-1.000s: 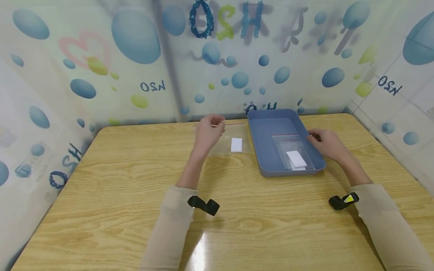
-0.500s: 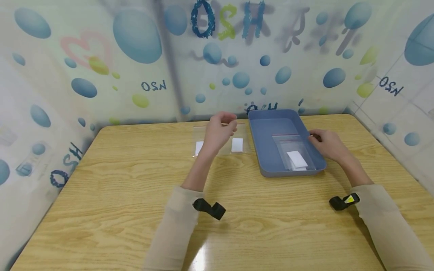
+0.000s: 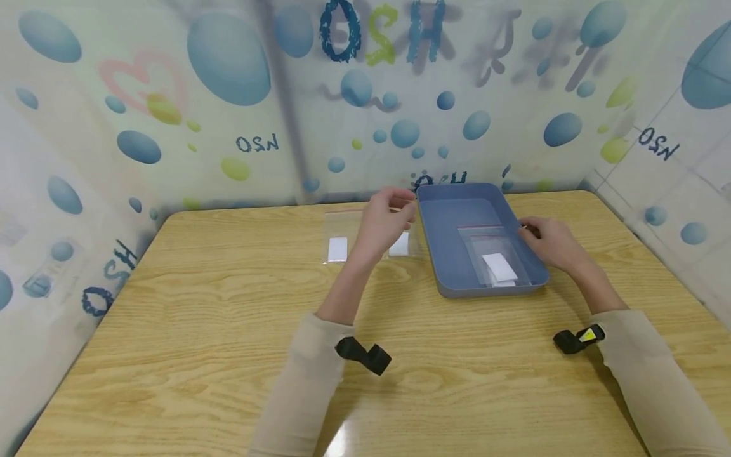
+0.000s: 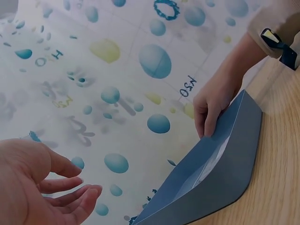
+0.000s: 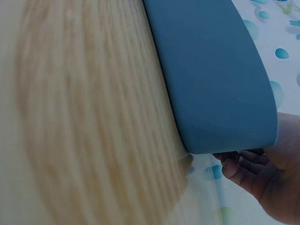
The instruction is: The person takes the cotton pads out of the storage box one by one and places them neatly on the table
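My left hand hovers over two clear zip bags on the table, its fingers loosely bent and nothing between them. The left bag and the right bag each hold a small white card; the hand partly covers the right one. Just right of them stands a blue-grey tray. At the tray's right side my right hand grips the rim, thumb and fingertips at the edge. Inside the tray, toward the front, lie overlapping zip bags with white cards.
A wooden table carries everything and ends at a back edge close to a patterned wall covering. The tray's far end reaches nearly to that back edge.
My left hand has moved right, away from the left bag toward the tray, uncovering the left bag's white card. The right hand and tray have stayed in place.
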The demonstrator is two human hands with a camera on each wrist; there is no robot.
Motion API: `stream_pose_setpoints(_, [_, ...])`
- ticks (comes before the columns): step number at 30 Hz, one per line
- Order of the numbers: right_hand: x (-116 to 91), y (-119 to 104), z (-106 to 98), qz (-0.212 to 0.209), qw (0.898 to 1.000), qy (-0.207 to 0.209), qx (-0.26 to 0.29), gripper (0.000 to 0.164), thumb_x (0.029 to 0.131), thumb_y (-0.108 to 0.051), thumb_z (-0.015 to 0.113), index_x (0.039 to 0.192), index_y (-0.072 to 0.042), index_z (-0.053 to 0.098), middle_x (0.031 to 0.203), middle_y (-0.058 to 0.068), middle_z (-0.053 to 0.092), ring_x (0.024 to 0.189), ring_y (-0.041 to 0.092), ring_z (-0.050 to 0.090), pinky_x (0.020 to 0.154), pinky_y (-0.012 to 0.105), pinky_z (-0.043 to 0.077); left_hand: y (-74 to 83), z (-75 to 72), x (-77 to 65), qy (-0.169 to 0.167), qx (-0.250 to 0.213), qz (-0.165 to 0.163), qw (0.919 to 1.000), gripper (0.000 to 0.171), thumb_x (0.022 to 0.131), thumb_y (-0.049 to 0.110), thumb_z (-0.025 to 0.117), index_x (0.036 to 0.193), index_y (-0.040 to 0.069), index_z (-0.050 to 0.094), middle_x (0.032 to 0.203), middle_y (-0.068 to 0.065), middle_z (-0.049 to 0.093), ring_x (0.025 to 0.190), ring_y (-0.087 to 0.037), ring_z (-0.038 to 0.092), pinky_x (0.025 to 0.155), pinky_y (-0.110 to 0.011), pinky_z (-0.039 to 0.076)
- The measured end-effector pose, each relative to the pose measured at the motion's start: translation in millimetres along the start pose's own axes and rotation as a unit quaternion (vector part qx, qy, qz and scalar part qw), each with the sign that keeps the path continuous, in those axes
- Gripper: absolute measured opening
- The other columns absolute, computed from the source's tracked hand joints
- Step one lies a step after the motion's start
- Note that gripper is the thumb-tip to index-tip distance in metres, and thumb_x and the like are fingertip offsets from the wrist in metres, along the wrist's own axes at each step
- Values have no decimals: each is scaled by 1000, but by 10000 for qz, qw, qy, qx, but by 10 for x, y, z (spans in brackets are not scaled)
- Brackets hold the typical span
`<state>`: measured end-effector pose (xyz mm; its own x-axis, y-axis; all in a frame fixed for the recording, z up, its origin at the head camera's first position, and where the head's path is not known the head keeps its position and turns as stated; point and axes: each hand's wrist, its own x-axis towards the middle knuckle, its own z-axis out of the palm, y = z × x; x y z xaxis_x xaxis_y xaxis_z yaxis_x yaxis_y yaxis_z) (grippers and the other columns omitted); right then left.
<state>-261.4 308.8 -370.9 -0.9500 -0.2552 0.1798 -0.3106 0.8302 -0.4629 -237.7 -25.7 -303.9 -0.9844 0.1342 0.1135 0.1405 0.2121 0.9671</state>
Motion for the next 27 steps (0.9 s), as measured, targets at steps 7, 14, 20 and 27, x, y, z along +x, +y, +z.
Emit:
stream_pose_setpoints(7, [-7, 6, -3, -18, 10000, 12, -15, 34, 105, -9, 50, 123, 18, 59, 93, 24, 67, 74, 25, 55, 66, 39, 45, 7, 117, -12, -89, 53, 0, 9999, 25, 101, 9, 59, 125, 1, 61, 106, -13, 64, 90, -27, 68, 80, -34, 58])
stream_pose_setpoints(14, [-6, -3, -13, 3, 10000, -19, -30, 35, 105, -10, 50, 124, 18, 59, 95, 25, 68, 75, 26, 56, 66, 39, 46, -44, 264, -20, -236, 106, -110, 9996, 30, 100, 8, 61, 129, 2, 59, 106, -11, 65, 89, -23, 68, 79, -35, 59])
stream_pose_setpoints(20, [-5, -2, -10, -37, 10000, 15, -35, 34, 105, -9, 50, 123, 18, 59, 95, 26, 68, 74, 27, 57, 66, 40, 46, -134, 396, -33, -457, 465, 9, 9979, 32, 99, 10, 60, 130, 2, 60, 110, -12, 67, 95, -24, 67, 76, -28, 57])
stream_pose_setpoints(27, [2, 9, -7, -1, 10000, -2, -33, 35, 105, -11, 50, 124, 17, 59, 91, 22, 67, 72, 24, 54, 65, 39, 45, -246, 548, -56, -724, 535, 78, 9959, 31, 100, 11, 60, 130, 3, 61, 112, -13, 67, 99, -24, 67, 74, -25, 56])
